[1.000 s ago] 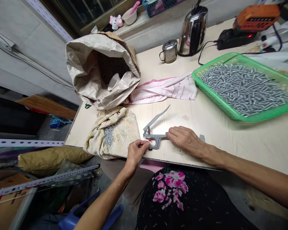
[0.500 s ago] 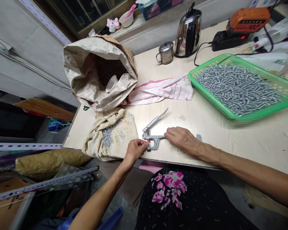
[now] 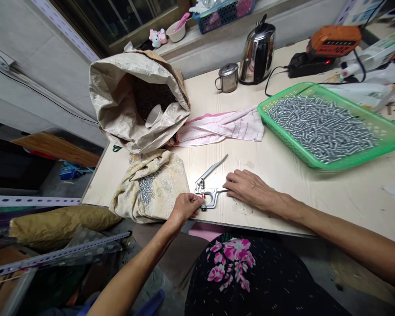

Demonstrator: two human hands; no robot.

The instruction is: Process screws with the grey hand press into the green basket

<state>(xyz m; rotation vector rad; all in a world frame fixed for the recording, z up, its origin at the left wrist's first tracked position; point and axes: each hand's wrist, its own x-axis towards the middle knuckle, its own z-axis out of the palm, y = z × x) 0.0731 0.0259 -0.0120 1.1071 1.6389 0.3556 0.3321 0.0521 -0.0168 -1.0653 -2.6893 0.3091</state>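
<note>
Our left hand (image 3: 184,206) has its thumb and fingertips drawn together at the mouth of the pliers (image 3: 212,192), though anything between the tips is too small for us to tell. With the right hand (image 3: 249,188) we have our fingers curled over the end of the lower handle, palm down near the table (image 3: 316,193). These pliers are before us, close to the table's near edge: grey metal with a bright sheen, a rounded C-shaped frame, and a slim upper handle (image 3: 213,168) slanting up to the right, well apart from the straight lower one. We see a small coiled spring (image 3: 202,184) near the hinge and, below it, a red piece (image 3: 203,196) beside our left fingertips. Just left, small silvery pins (image 3: 147,191) are heaped on a patterned yellowish cloth (image 3: 173,177).
</note>
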